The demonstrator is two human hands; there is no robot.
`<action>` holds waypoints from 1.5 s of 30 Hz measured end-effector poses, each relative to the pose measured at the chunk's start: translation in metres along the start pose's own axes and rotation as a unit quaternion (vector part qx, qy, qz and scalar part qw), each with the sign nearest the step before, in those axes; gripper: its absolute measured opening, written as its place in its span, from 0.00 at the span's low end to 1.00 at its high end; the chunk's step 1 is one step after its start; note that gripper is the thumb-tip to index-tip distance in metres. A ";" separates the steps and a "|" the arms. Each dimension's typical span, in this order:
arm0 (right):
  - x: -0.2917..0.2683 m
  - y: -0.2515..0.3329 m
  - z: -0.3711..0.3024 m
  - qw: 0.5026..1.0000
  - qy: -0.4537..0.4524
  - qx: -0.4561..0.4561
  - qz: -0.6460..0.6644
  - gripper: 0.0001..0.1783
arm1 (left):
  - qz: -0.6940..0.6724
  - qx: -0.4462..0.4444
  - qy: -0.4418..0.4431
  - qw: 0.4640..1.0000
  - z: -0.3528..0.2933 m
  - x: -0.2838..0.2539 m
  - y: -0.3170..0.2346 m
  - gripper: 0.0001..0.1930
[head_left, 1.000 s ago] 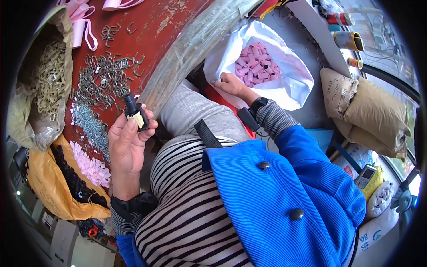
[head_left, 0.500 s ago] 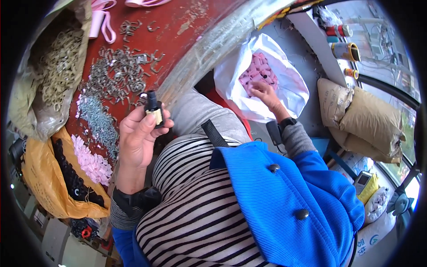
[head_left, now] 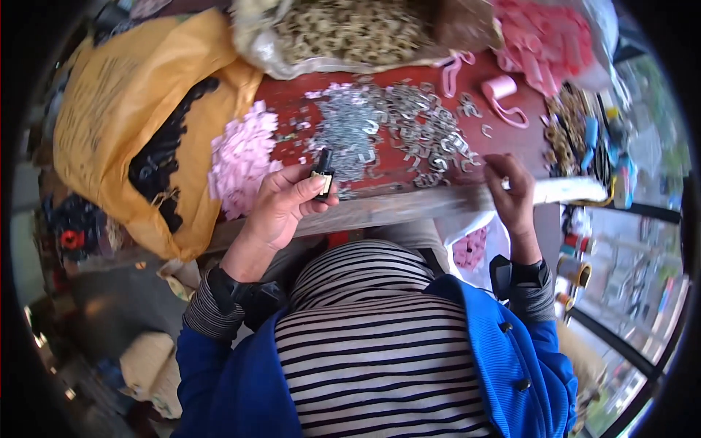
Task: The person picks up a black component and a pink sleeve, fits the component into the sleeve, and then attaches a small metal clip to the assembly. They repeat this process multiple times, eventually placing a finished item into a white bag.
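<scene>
My left hand (head_left: 283, 208) is closed on a small black plastic fitting (head_left: 323, 175) with a cream-coloured piece on its side and a narrower top. The fitting stands upright between thumb and fingers, above the table's near edge. Behind it lies a heap of small grey screws or pins (head_left: 343, 124). My right hand (head_left: 515, 191) hovers over the near edge at the right, fingers bent and thumb apart, with nothing visible in it. The curved metal clips (head_left: 431, 131) lie nearest to it, spread over the red tabletop (head_left: 288, 93).
Pale pink pieces (head_left: 244, 157) lie left, beside an orange sack (head_left: 117, 124) with black parts. A sack of beige clips (head_left: 350, 33) stands at the back. Pink straps (head_left: 504, 95) lie right. Below my right hand hangs a white bag (head_left: 495, 244) holding pink pieces.
My right hand has left the white bag and come up over the table edge. My view has turned toward the table. My left hand still holds the black fitting.
</scene>
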State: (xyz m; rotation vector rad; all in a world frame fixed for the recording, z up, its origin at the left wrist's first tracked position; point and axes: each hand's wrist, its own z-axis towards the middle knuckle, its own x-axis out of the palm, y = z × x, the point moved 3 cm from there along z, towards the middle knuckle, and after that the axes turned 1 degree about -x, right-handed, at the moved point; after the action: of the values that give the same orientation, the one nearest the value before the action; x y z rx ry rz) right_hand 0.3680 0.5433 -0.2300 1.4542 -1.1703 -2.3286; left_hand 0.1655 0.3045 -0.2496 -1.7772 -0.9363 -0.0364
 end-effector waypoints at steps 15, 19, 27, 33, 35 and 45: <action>0.192 0.144 0.124 0.912 0.223 -0.344 -0.030 0.09 | -0.144 0.093 -0.124 0.977 -0.052 -0.107 -0.013 0.10; 0.240 0.132 0.132 0.919 0.166 -0.326 -0.149 0.11 | -0.154 0.108 -0.114 0.976 -0.048 -0.108 -0.015 0.09; 0.233 0.142 0.122 0.924 0.181 -0.332 -0.054 0.09 | -0.116 0.123 -0.165 0.972 -0.054 -0.104 -0.018 0.11; 0.172 0.144 0.088 0.845 0.351 0.036 0.402 0.05 | -0.089 0.119 -0.130 0.980 -0.036 -0.067 -0.030 0.12; 0.152 0.144 0.077 0.835 0.337 0.019 0.434 0.05 | -0.083 0.098 -0.096 0.987 -0.023 -0.051 -0.027 0.12; 0.115 0.119 0.058 0.923 0.108 -0.112 0.353 0.09 | -0.143 -0.021 0.021 0.989 0.009 0.000 -0.011 0.11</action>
State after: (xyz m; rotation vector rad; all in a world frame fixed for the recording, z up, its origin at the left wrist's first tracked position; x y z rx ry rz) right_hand 0.2304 0.4356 -0.2154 0.9558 -1.0822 -1.6902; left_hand 0.1552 0.3128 -0.2448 -1.6607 -1.1607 -0.2765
